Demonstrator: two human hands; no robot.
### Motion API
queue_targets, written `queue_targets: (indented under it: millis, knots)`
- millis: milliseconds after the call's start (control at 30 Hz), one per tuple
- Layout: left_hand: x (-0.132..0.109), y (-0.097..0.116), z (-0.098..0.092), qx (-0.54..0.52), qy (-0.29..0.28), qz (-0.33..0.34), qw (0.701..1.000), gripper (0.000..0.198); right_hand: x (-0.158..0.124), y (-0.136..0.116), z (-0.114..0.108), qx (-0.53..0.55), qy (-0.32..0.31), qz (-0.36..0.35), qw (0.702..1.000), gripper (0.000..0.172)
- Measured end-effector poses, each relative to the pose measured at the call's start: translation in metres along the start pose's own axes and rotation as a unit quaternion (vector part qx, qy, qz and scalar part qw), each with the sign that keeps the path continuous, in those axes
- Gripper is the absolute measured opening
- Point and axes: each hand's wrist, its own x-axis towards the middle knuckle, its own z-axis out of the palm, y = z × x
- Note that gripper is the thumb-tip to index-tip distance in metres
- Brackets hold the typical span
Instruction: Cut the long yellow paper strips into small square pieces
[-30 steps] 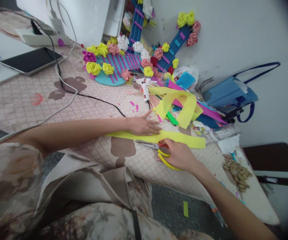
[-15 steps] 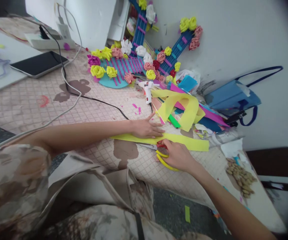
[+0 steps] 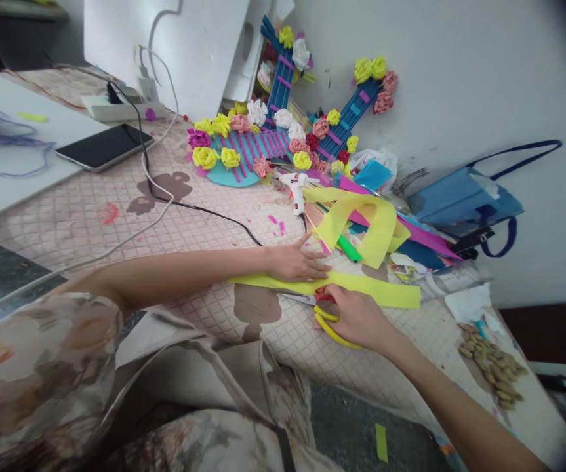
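- Two bare hands work near the front edge of a table [image 3: 56, 216] covered with a quilted pinkish cloth.
- The left hand [image 3: 297, 263] lies palm down with its fingers stretched out and slightly spread. It presses on the yellow strip [image 3: 376, 292] and grips nothing.
- The yellow strip lies flat on the cloth. It runs from under the left hand's fingers out to the right, past the right hand.
- The right hand [image 3: 357, 316] is curled closed through the yellow handles of the scissors [image 3: 326, 326], just on the near side of the strip.
- The scissor blades point left along the strip's near edge, below the left hand. How far apart they stand cannot be told.
- Just beyond the strip, a second yellow band [image 3: 368, 219] loops over a heap of pink, blue and green sheets.
- A white glue gun [image 3: 298, 187] stands behind the left hand, with its black cord trailing across the cloth.
- Farther back are blue slatted pieces trimmed with paper flowers [image 3: 243, 141], some lying on the table and some leaning on the wall.
- A dark phone [image 3: 103, 145] lies at the far left.
- A blue bag [image 3: 464, 196] rests against the wall on the right.
- A pile of nuts [image 3: 492, 364] sits at the right corner of the table.
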Motion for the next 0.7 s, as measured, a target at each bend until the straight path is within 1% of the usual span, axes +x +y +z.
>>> queue_targets:
  millis: [133,233,300,367,500,600,700]
  knots:
    - [0.0002,0.0018,-0.0005,0.004,-0.019,-0.018,1.0,0.038,0.0054,-0.0082,-0.0047,-0.001,-0.01,0.002,1.0,0.043]
    - [-0.0003,0.0006,0.0015,0.01,-0.002,-0.004,1.0,0.038,0.0074,-0.0112,-0.0069,-0.005,-0.013,-0.006,1.0,0.047]
    - [-0.0007,-0.0011,0.0034,0.012,0.018,0.011,1.0,0.038,0.0078,-0.0111,-0.0071,-0.004,-0.012,-0.012,1.0,0.047]
    - [-0.0011,-0.0024,0.0045,0.015,0.026,0.015,0.999,0.038,0.0079,-0.0101,-0.0063,-0.002,-0.007,-0.018,1.0,0.047]
    - [-0.0014,-0.0013,0.0019,0.027,-0.005,0.007,1.0,0.04,0.0078,-0.0089,-0.0035,-0.019,-0.008,-0.023,1.0,0.047]
    - [-0.0014,0.0012,-0.0018,0.017,-0.027,-0.012,0.999,0.04,0.0066,-0.0099,-0.0022,-0.038,-0.018,-0.016,0.999,0.046]
    - [-0.0014,0.0025,-0.0029,0.009,-0.036,-0.025,0.999,0.041,0.0042,-0.012,-0.003,-0.024,-0.016,-0.006,1.0,0.047]
